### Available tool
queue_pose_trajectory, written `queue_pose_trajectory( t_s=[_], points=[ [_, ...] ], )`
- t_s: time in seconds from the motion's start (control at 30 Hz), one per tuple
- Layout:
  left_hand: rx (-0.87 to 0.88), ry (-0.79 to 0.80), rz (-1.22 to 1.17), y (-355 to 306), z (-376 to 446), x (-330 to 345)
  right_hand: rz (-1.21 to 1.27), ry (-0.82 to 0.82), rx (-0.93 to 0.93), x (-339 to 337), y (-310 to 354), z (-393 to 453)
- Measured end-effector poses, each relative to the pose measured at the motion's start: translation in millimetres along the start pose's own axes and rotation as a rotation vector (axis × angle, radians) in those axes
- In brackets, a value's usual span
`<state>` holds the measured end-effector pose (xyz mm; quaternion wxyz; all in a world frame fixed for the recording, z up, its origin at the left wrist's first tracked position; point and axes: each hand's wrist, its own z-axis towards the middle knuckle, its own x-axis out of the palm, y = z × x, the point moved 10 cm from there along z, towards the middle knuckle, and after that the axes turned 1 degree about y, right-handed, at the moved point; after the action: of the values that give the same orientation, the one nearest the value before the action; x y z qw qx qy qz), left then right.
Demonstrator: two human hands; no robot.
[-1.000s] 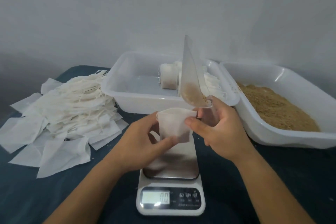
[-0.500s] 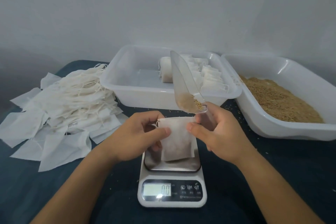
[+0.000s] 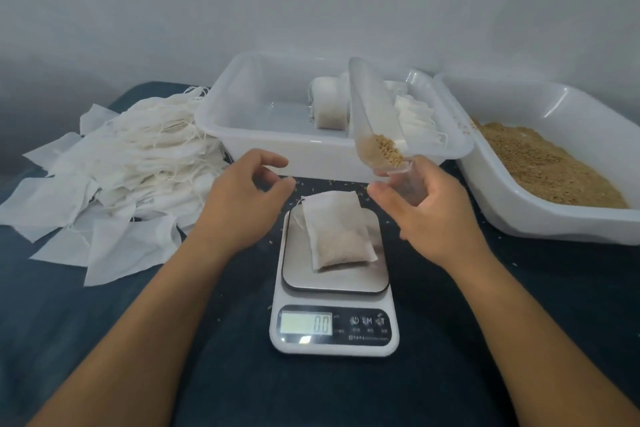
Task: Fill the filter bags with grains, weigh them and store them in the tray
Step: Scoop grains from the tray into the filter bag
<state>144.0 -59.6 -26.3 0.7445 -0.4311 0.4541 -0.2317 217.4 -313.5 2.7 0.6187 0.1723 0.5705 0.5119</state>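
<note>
A filled white filter bag (image 3: 336, 230) lies on the steel plate of the kitchen scale (image 3: 334, 295), whose display reads 0.0. My left hand (image 3: 242, 201) hovers just left of the bag, fingers loosely curled, holding nothing. My right hand (image 3: 426, 215) grips the handle of a clear plastic scoop (image 3: 375, 125), tilted upward with a few grains at its base. The white tray (image 3: 242, 121) behind the scale holds several filled bags (image 3: 330, 107). A second white tub (image 3: 554, 218) at the right holds brown grains (image 3: 543, 163).
A heap of empty filter bags (image 3: 114, 177) with strings lies on the dark blue cloth (image 3: 104, 340) at the left. Loose grains are scattered around the scale. A pale wall stands behind the trays.
Both hands held the bag above the scale; now it lies flat on the plate. My left hand has let go and drawn back left. The scoop has tilted lower.
</note>
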Motion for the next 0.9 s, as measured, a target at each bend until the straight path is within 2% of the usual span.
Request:
queue_pose_trajectory(
  t_s=[0.13, 0.47, 0.6, 0.77, 0.9],
  points=[
    [-0.083, -0.122, -0.086, 11.9, 2.8, -11.8, -0.055, -0.115, -0.02, -16.5, 1.1, 1.5],
    [-0.117, -0.13, -0.137, 18.9, 5.5, -9.3, -0.05, -0.202, -0.041, -27.9, 3.3, 3.5],
    [-0.074, -0.018, -0.075, 10.2, 4.4, 2.4, -0.046, -0.209, -0.029, -27.7, -1.8, 4.0],
    [0.105, 0.196, 0.165, -17.3, -6.6, 27.5, -0.036, -0.201, -0.03, -26.9, -2.5, 4.2],
    [0.183, 0.232, 0.25, -25.7, -11.5, 38.6, -0.029, -0.194, -0.025, -29.4, -4.4, 5.8]
  ],
)
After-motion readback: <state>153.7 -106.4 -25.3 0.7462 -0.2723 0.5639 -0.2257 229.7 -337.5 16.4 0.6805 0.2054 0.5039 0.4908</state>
